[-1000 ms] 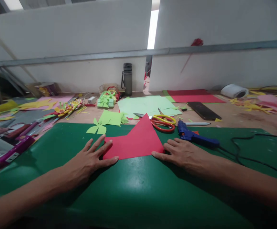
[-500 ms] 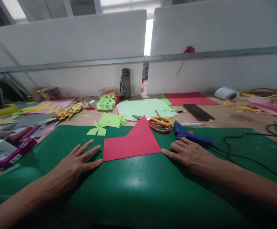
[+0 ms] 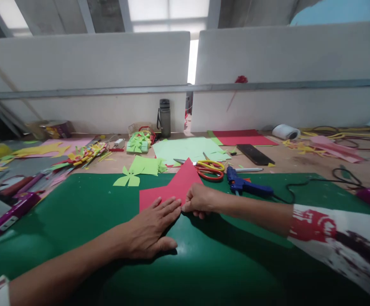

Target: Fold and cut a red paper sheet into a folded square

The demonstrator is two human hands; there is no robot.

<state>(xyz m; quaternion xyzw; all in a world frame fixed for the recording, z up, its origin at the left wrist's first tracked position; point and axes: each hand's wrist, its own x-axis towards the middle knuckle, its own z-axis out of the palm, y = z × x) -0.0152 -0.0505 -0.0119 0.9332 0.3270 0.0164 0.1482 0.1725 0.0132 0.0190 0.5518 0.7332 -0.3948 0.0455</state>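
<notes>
A person's left hand [image 3: 154,225] is pressing flat and open on the lower edge of a folded red paper [image 3: 176,187], which is lying mid-way across a green mat [image 3: 76,204]. The right hand [image 3: 199,199] is pinching that paper's edge. Scissors [image 3: 210,168] are lying at one o'clock of the paper, and a blue glue gun [image 3: 247,186] at three o'clock.

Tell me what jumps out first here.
A red paper lies mid-table on a green mat, with the left hand flat on its near edge and the right hand pinching it alongside. Just behind lie scissors and, to their right, a blue glue gun.
</notes>
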